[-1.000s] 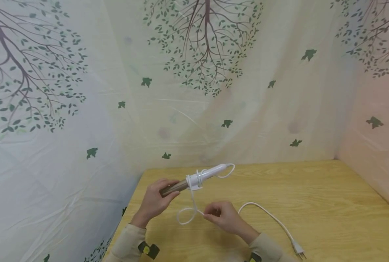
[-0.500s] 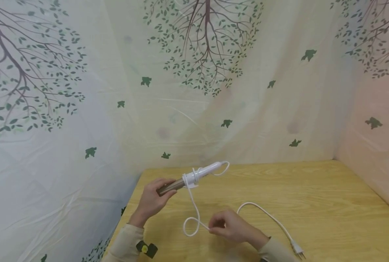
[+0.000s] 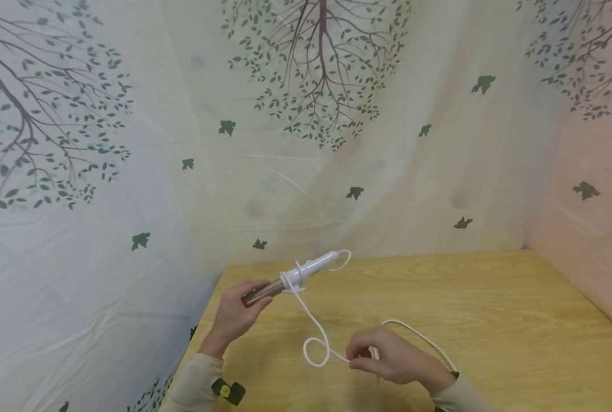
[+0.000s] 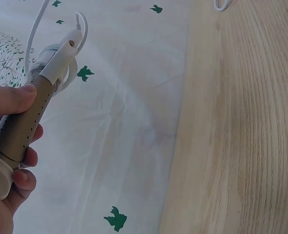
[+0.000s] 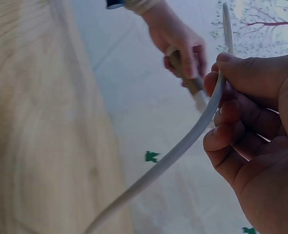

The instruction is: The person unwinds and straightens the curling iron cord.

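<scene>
A curling iron with a white handle (image 3: 322, 263) and a bronze barrel (image 4: 26, 117) tilts up to the right above the table. My left hand (image 3: 235, 311) grips it by the barrel, thumb along one side and fingers curled under the other. Several turns of white cord wrap the handle near the barrel. From there the cord (image 5: 183, 145) hangs in a small loop and runs to my right hand (image 3: 395, 356), which pinches it between thumb and forefinger. Past that hand the cord curves over the table to the right; its plug is hidden behind the right forearm.
The wood-grain table (image 3: 491, 309) spreads under both hands. Pale curtains (image 3: 414, 171) printed with trees and green birds close in the back and both sides. A dark band with a yellow mark (image 3: 225, 391) sits at the left sleeve.
My right hand has moved right and slightly down, drawing out more cord from the handle. The left hand and curling iron have shifted slightly left. The plug has gone behind the right arm.
</scene>
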The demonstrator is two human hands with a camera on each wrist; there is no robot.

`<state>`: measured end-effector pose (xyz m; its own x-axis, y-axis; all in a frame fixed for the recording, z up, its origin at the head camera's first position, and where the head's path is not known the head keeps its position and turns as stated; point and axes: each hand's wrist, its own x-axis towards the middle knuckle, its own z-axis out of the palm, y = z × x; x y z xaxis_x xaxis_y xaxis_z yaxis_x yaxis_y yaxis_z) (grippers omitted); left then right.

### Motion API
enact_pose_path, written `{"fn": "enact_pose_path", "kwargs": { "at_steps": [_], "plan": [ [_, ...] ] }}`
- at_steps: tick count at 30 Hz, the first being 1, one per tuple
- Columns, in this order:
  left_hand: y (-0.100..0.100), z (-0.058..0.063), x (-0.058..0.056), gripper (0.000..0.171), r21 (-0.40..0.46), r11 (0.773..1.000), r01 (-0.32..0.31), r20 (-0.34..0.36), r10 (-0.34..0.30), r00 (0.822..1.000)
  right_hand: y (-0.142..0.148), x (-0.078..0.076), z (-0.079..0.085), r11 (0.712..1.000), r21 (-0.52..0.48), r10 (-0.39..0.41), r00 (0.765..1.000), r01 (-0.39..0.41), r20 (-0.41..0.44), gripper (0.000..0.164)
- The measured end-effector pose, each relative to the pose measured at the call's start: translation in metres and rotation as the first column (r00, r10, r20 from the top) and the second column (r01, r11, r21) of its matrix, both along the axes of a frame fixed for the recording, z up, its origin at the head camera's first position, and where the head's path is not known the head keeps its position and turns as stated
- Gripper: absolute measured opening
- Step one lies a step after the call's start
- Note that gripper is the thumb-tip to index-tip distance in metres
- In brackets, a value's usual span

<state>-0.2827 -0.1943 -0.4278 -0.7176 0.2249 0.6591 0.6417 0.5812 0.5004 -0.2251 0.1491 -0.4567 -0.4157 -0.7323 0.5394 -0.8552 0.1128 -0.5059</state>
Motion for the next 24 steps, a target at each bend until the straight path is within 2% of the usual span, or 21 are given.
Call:
{"fn": "enact_pose_path", "kwargs": {
  "at_steps": [11, 18, 24],
  "plan": [
    [-0.001, -0.007, 0.000, 0.032, -0.011, 1.000, 0.026, -0.001, -0.026, 1.000, 0.022, 0.001, 0.032, 0.995, -0.092, 0.016, 0.995, -0.025, -0.097, 0.025],
    [0.000, -0.011, 0.001, 0.031, -0.015, 1.000, 0.022, 0.018, -0.022, 1.000, 0.026, 0.002, 0.042, 0.993, -0.113, 0.014, 0.995, -0.025, -0.097, 0.026],
    [0.001, -0.012, 0.002, 0.031, -0.019, 1.000, 0.014, 0.032, -0.014, 0.999, 0.029, -0.002, 0.049, 0.985, -0.168, 0.005, 0.987, -0.033, -0.162, 0.034]
  ]
}}
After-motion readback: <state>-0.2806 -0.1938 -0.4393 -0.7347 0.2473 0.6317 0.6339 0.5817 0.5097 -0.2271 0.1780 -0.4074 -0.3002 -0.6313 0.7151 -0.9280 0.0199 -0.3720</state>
